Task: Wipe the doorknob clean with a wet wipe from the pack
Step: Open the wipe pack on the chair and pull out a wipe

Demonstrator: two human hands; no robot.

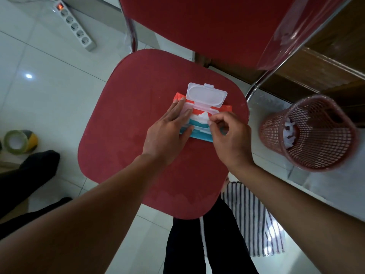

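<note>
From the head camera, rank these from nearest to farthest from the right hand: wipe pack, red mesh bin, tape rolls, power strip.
From the right hand:
1. Wipe pack, on the chair seat, under its fingertips.
2. Red mesh bin, on the floor to the right.
3. Tape rolls, floor, far left.
4. Power strip, floor, upper left.

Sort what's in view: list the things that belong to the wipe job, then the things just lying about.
Belongs to the job:
wet wipe pack, lid flipped open
wet wipe, pinched by right hand
left hand, flat on the pack

Just lying about:
power strip
tape rolls
red mesh basket
striped cloth

The doorknob is not in view.
</note>
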